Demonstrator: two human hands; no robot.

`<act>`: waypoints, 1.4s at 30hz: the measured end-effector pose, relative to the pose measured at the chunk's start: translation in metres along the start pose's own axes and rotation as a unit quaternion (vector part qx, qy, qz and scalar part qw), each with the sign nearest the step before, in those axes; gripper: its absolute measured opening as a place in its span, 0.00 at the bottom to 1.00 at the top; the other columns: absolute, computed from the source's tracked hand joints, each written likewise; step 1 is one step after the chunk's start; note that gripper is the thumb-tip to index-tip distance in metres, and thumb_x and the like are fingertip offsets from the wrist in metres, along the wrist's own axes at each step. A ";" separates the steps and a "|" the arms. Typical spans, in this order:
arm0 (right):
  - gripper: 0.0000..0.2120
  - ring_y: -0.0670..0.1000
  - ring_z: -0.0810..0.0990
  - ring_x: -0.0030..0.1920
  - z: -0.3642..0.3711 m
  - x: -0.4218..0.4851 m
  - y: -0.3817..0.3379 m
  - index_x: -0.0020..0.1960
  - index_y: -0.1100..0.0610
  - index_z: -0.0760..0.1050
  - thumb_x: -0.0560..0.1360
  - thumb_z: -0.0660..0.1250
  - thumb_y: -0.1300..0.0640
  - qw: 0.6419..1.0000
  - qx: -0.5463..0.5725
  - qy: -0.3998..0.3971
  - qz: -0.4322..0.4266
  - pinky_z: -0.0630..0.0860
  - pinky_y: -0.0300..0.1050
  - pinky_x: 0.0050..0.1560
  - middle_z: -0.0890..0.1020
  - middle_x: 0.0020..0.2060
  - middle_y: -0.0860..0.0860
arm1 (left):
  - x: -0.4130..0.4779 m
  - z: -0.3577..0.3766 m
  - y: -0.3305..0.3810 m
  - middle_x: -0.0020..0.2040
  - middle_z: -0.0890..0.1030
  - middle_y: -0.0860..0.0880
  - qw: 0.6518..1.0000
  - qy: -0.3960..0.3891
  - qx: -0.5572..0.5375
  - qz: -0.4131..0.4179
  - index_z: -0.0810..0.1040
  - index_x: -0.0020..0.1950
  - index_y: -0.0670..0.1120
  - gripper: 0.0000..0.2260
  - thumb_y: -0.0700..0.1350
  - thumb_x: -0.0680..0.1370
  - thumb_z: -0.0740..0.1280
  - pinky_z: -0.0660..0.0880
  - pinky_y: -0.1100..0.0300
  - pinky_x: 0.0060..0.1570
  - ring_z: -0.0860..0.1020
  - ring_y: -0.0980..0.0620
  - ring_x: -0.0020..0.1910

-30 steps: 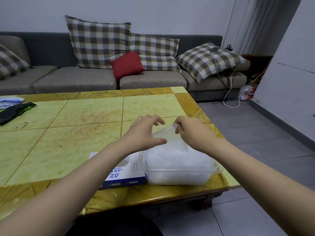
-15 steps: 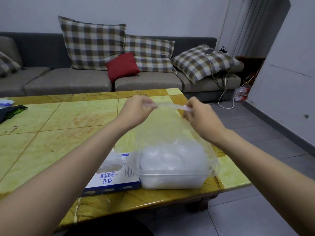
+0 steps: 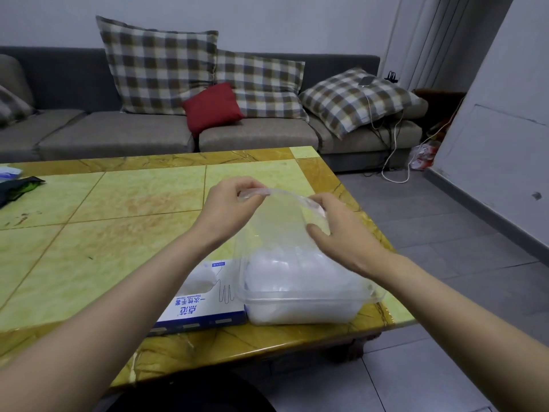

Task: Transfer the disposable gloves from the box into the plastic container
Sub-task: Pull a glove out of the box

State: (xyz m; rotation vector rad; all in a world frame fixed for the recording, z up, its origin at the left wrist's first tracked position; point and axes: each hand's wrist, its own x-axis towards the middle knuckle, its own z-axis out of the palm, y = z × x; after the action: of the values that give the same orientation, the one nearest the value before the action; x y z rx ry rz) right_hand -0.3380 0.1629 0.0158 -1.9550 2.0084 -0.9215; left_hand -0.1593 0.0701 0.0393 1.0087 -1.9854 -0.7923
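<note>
Left hand [image 3: 228, 209]: fingertips pinched on one end of a clear glove [image 3: 282, 215]; raised above the container [image 3: 300, 310]
Right hand [image 3: 341, 230]: fingers curled round the glove's other end; film stretched between both hands
Container: clear plastic, heaped with gloves [image 3: 297, 263]; near the table [image 3: 118, 233] corner
Box [image 3: 202, 307]: blue-and-white; just beside the container's left side

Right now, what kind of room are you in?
Most likely a living room at home: a long grey sofa with checked cushions and a red one stands behind a low, yellow-tiled coffee table.
</note>
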 end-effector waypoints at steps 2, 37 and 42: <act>0.23 0.45 0.71 0.53 0.007 -0.005 -0.009 0.67 0.51 0.63 0.76 0.65 0.46 0.999 0.019 -0.026 0.020 0.68 0.44 0.49 0.72 0.56 0.43 | 0.001 0.001 -0.002 0.43 0.82 0.55 1.000 -0.001 0.004 -0.020 0.83 0.45 0.45 0.06 0.44 0.77 0.67 0.70 0.71 0.47 0.78 0.60 0.47; 0.25 0.48 0.68 0.68 -0.001 -0.011 0.038 0.67 0.52 0.71 0.74 0.57 0.71 0.942 -0.143 -0.296 0.072 0.67 0.41 0.65 0.71 0.67 0.49 | -0.026 0.031 -0.045 0.56 0.78 0.52 0.846 -0.260 0.448 0.128 0.78 0.57 0.52 0.15 0.38 0.79 0.56 0.61 0.59 0.54 0.69 0.51 0.57; 0.17 0.44 0.77 0.52 0.000 -0.003 0.026 0.57 0.54 0.78 0.75 0.59 0.69 0.998 -0.033 -0.051 0.003 0.74 0.42 0.58 0.80 0.50 0.47 | -0.017 0.049 -0.029 0.57 0.73 0.48 0.911 -0.183 0.350 0.115 0.72 0.60 0.46 0.11 0.42 0.81 0.55 0.68 0.58 0.49 0.72 0.48 0.54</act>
State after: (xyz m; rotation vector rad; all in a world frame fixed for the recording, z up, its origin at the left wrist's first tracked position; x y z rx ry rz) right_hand -0.3588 0.1639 0.0007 -1.9866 2.0102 -0.7486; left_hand -0.1825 0.0793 -0.0148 1.0243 -2.7524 -0.1151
